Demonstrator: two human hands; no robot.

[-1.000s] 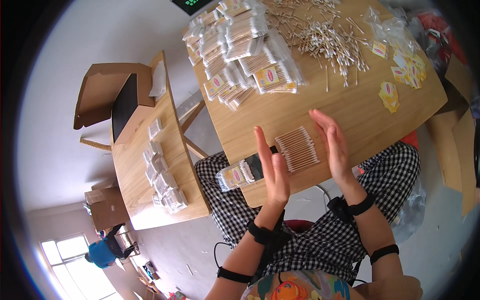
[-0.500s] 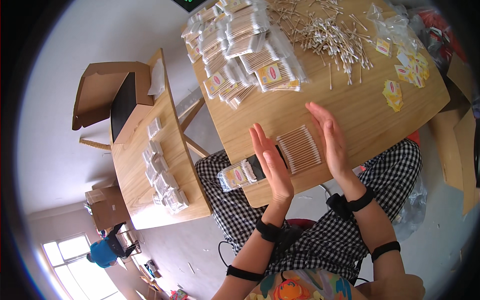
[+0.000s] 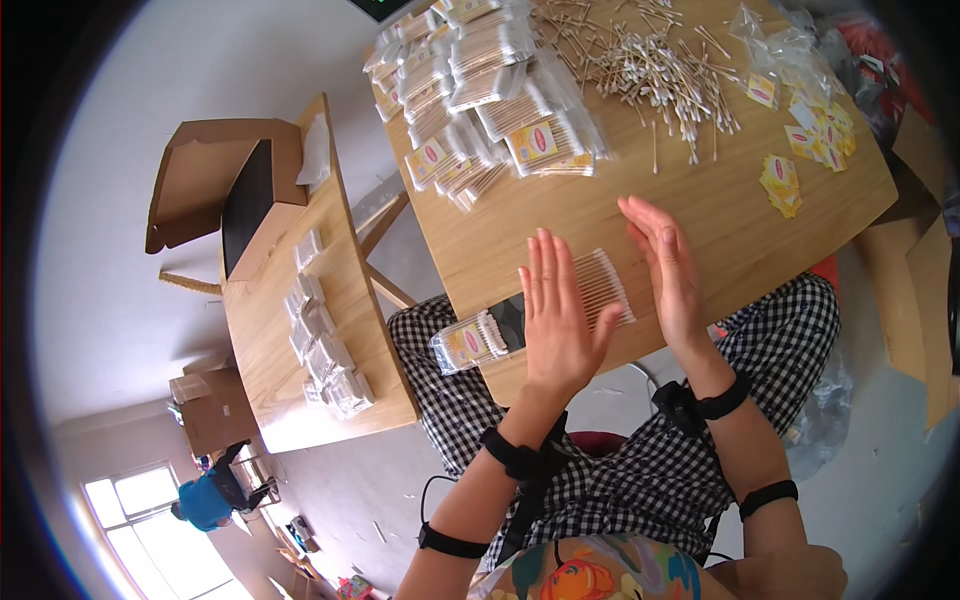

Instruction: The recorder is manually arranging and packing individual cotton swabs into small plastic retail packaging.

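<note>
On the wooden table a row of cotton swabs (image 3: 605, 285) lies side by side, partly covered by my left hand (image 3: 562, 330). That hand is open and flat, its back up, fingers straight and thumb apart. Just beyond the row's right end, my right hand (image 3: 672, 285) stands on edge, open, its palm turned toward the swabs and nothing in it. To the left of my left hand is a dark flat piece (image 3: 509, 322), partly hidden by it. A clear bag of cotton swabs (image 3: 464, 345) with a yellow label adjoins that piece at the table's edge.
Packed swab bags (image 3: 500, 95) are heaped at the far left, beside a pile of loose cotton swabs (image 3: 665, 85). Yellow label cards (image 3: 781, 185) lie at the right. A side table (image 3: 345, 290) holds small clear packs (image 3: 322, 335) and an open cardboard box (image 3: 275, 200).
My left hand has turned from on edge to palm down and shifted right, over the swab row's left part. The right hand stays nearly where it was.
</note>
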